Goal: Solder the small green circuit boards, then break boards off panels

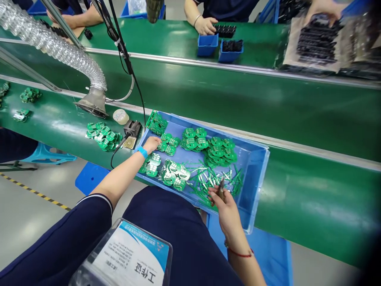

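Note:
My left hand (152,144), with a blue band at the wrist, pinches the edge of a green circuit board panel (169,144) on the left side of the blue tray (252,169). In my right hand (224,202) is a pair of pliers (221,190), jaws pointing up and away from me. Beneath the pliers lie many thin green board strips (205,180). More circuit boards are piled in the tray: a tall stack (220,151), a smaller stack (194,139) and shiny panels (175,174) near the front edge.
Left of the tray stand a soldering iron holder (131,130), a round pale container (120,116) and a board pile (104,136). A fume hose hood (93,103) hangs over the bench. Across the line, a co-worker's hand (206,26) is beside small blue bins (207,45).

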{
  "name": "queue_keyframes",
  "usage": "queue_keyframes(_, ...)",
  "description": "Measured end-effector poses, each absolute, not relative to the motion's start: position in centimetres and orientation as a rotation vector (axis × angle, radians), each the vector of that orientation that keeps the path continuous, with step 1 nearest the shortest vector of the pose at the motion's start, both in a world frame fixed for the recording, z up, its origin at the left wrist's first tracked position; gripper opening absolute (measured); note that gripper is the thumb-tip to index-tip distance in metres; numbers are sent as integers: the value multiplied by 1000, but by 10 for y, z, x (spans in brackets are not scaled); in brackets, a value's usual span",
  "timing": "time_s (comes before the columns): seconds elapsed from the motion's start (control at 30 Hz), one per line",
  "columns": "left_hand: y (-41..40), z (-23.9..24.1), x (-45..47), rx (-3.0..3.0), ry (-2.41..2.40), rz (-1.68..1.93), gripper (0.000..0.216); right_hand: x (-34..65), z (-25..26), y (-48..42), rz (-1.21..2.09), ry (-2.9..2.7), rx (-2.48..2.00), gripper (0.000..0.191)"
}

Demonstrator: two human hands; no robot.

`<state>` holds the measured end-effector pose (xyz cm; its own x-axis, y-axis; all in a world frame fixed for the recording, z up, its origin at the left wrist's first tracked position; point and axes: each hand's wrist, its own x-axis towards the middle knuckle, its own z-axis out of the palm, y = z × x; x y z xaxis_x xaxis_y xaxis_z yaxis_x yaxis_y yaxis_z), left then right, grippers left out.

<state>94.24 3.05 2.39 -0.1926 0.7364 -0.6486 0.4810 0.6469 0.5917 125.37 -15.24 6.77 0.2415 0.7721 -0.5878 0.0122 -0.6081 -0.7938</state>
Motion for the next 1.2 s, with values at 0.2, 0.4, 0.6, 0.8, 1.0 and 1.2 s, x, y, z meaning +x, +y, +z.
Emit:
queue_keyframes(0.2, 24, 36, 942, 1364, 2005, 274, 22, 1246, 67, -155, 1446, -697, -1841, 51)
queue_keyframes(0.4, 40, 75, 941, 1657, 2232, 410, 30, 1244, 67, -157, 1436, -666, -1839, 55)
queue_keyframes(0.6, 74, 79, 944, 1611, 2350, 527, 24, 1246, 68, -166, 1402, -678, -1830, 53)
queue_keyframes(0.8, 72, 90, 945, 1481, 2107, 826, 11, 1249, 68, -178, 1374, -742, -1796, 50)
queue_keyframes(1.0, 28, 129, 980, 1248, 1619, 1080, 6, 1237, 84, -168, 1398, -967, -1637, 47)
queue_keyframes(1.2, -17, 155, 1034, 1056, 1300, 1075, 8, 1230, 120, -156, 1392, -1237, -1499, 44)
